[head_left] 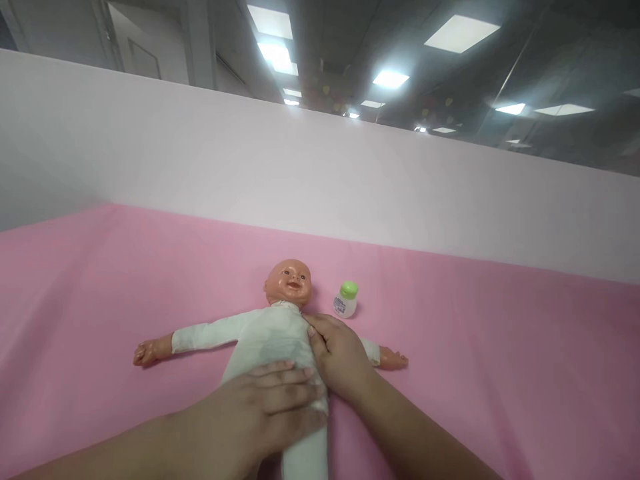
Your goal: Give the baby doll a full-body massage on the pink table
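A baby doll [280,333] with a white cloth body and plastic head and hands lies on its back, arms spread wide. Across its belly rests my left hand [273,407], laid flat with the fingers stretched out. My right hand [340,350] lies on the side of the doll's chest by the shoulder, covering part of the doll's arm. Its fingers are extended against the cloth, and I see nothing held in it. Just beyond my right hand stands a small clear bottle [345,305] with a green cap and a printed label.
Pink cloth [475,367] covers the surface under the doll. A white wall or panel [300,173] rises along the far side. Above it, lit ceiling panels [463,33] and a pale door [150,43] are visible.
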### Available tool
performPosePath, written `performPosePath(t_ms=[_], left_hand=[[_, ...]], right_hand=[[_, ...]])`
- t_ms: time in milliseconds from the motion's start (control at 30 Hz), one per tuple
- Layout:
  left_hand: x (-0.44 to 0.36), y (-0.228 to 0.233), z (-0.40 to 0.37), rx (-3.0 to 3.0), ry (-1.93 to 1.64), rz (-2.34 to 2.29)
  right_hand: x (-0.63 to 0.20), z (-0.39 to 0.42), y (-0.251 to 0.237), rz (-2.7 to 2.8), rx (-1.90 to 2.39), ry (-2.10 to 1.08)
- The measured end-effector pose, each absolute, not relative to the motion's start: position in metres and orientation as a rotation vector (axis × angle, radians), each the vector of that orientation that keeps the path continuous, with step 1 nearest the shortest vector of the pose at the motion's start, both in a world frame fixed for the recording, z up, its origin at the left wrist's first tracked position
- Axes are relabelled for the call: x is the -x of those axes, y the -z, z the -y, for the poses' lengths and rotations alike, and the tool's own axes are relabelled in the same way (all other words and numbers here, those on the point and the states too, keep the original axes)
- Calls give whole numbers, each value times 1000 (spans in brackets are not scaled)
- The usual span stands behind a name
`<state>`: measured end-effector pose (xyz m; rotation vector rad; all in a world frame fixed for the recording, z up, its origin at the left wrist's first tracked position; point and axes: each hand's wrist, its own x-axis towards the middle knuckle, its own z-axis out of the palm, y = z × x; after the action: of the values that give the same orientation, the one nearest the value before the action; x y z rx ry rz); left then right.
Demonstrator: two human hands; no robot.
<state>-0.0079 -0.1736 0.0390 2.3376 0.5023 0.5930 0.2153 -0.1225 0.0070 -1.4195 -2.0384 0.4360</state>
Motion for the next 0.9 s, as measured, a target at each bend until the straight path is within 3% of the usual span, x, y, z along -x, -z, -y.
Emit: performPosePath(t_ms=[100, 233, 500, 733, 900], left_hand=[[20, -39, 157, -2321, -514, -664], [33, -19, 130, -2280, -747, -823], [38, 0, 107, -2062, -855, -1135], [34, -5, 107, -2122, -860, -1212], [36, -5, 105, -2286, -793, -1215]], right_hand=[[-216, 122, -7, 2023, 1392, -461], [-216, 122, -6, 2029, 1369, -457], [-211, 135, -4, 1959, 1324, -318], [-179, 188, -21, 2580, 439, -193], [-171, 187, -9, 2793, 472, -55]])
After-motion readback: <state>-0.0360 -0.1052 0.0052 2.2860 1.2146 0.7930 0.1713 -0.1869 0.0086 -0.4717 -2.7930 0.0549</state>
